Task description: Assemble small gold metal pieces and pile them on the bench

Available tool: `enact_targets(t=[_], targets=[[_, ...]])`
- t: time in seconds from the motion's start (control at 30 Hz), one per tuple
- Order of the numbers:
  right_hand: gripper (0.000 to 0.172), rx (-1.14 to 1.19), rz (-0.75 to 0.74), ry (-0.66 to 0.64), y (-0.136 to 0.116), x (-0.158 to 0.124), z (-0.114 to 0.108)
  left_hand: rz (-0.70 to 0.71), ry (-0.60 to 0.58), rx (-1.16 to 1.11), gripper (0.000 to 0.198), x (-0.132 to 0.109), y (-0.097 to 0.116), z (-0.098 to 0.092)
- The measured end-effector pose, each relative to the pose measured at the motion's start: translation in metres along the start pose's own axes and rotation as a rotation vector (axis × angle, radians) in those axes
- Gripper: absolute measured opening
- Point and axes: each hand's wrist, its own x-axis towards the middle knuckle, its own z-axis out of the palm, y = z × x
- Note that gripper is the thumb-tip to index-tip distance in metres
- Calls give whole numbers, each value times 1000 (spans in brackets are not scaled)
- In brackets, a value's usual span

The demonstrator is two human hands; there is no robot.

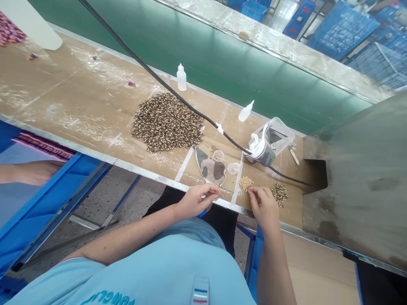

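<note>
My left hand is pinched at the bench edge, just below a camouflage cloth piece. Whatever sits between its fingertips is too small to make out. My right hand is also closed in a pinch, its fingertips at the lower edge of a small heap of pale beads; I cannot tell what they hold. Beside that hand, to the right, lies a small pile of dark and gold pieces. A small round clear dish rests on the cloth, and another clear round cup stands to its right.
A large heap of dark and gold ring-like pieces covers the bench's middle. Behind are two white squeeze bottles, one upright, one tilted. A clear plastic container holds cloth. A black cable crosses above. Another person's hand is at left.
</note>
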Motion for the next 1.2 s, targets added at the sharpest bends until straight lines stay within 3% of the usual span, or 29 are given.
enact_targets(t=[0.3,0.53,0.7,0.9,1.2], targets=[[28,-118,32,-93,-4,2,-3,11,-2,-23,14,0,-2,0],[16,124,44,81,-32,-3,7,-352,-35,-395,19,9,9,6],[10,276,-22,167,-63,1,24,-477,-147,-517,25,20,7,8],[7,270,-79,214,-67,-1,37,-474,-132,-620,32,22,4,6],[12,210,-161,280,-67,-6,39,-433,-103,-614,28,20,8,8]])
